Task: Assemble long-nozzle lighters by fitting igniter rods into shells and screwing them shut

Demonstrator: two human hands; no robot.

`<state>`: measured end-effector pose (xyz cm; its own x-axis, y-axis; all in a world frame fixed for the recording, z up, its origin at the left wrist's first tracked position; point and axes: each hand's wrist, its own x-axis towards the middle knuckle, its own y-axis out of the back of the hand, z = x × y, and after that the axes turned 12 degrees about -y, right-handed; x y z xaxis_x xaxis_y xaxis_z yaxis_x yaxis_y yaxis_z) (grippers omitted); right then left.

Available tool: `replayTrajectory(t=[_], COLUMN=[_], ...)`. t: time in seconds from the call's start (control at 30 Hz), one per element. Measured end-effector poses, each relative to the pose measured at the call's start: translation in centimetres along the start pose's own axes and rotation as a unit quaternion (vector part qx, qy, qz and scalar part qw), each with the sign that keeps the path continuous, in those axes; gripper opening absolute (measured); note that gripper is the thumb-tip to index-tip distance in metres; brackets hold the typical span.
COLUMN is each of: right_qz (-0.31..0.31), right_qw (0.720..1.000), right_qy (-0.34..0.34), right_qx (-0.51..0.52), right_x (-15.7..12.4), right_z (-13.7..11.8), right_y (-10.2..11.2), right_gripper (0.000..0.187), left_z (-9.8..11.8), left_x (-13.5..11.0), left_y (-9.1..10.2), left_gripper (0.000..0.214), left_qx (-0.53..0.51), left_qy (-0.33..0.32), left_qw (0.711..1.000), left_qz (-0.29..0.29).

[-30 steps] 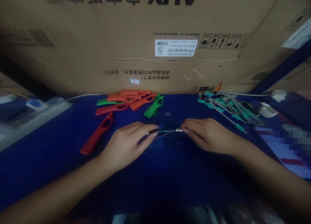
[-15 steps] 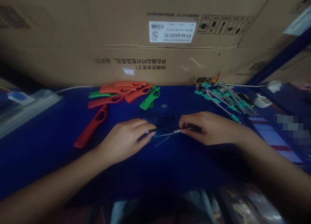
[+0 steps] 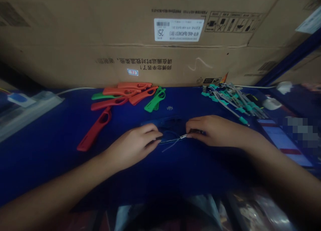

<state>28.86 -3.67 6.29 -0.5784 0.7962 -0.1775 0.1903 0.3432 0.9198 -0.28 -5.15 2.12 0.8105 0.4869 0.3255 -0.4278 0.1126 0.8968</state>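
Note:
My left hand (image 3: 136, 145) is closed in a pinch on a small dark piece (image 3: 158, 138). Opposite it, my right hand (image 3: 213, 130) pinches the end of a small whitish metal piece (image 3: 183, 136); the rest of that piece is hidden by the fingers. A thin pale wire (image 3: 170, 140) spans the gap between the two pieces, and a loose strand (image 3: 170, 146) hangs down toward the left. Just behind the fingers lies a dark blue plastic handle shell (image 3: 173, 120), hard to tell from the blue tabletop (image 3: 150, 181).
Red, orange (image 3: 142, 95) and green handle shells (image 3: 155, 100) lie at the back left, with one red shell (image 3: 94, 130) nearer. Metal rods with teal pieces (image 3: 233, 100) are heaped at the back right, near a phone (image 3: 283, 142). A cardboard box (image 3: 87, 40) walls the back.
My left hand has shifted slightly right, and the dark piece shows less beyond its fingers. My right hand stays nearly in place. The blue shell shows more clearly.

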Motion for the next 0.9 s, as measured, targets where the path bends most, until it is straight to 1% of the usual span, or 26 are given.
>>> replayTrajectory(t=[0.17, 0.27, 0.43, 0.57, 0.6, 0.67, 0.77, 0.83, 0.9], right_qz=[0.019, 0.021, 0.019, 0.038, 0.045, 0.056, 0.058, 0.044, 0.017], right_qw=[0.999, 0.998, 0.998, 0.998, 0.998, 0.998, 0.998, 0.997, 0.991], right_qy=[0.005, 0.024, 0.026, 0.019, 0.016, 0.007, 0.001, -0.020, -0.066], right_qx=[-0.032, -0.056, -0.058, -0.051, -0.047, -0.029, 0.018, 0.066, 0.118], right_x=[0.1, 0.2, 0.1, -0.1, -0.1, 0.2, 0.9, 1.3, 1.6], right_z=[-0.3, -0.4, -0.3, -0.3, -0.3, -0.3, -0.3, -0.4, -0.5], right_y=[-0.2, -0.3, -0.4, -0.4, -0.5, -0.7, -1.4, -1.9, -2.1], right_gripper=[0.009, 0.010, 0.011, 0.006, 0.006, 0.011, 0.018, 0.020, 0.021], left_z=[0.0, -0.1, -0.1, 0.0, 0.1, 0.2, 0.3, 0.2, 0.1], left_x=[-0.2, -0.2, -0.2, -0.1, 0.0, 0.0, 0.1, 0.1, 0.1], left_y=[-0.1, -0.2, -0.2, 0.1, 0.1, 0.2, 0.2, 0.2, 0.1], left_gripper=[0.024, 0.023, 0.019, 0.013, 0.013, 0.013, 0.014, 0.016, 0.017], left_qx=[-0.004, -0.007, -0.018, -0.024, -0.023, -0.023, -0.019, -0.015, -0.019], left_qy=[0.003, 0.004, 0.024, 0.027, 0.026, 0.024, 0.022, 0.018, 0.013], left_qw=[1.000, 1.000, 0.998, 0.997, 0.997, 0.996, 0.996, 0.996, 0.996], left_qz=[0.003, 0.007, 0.047, 0.068, 0.072, 0.081, 0.083, 0.082, 0.083])
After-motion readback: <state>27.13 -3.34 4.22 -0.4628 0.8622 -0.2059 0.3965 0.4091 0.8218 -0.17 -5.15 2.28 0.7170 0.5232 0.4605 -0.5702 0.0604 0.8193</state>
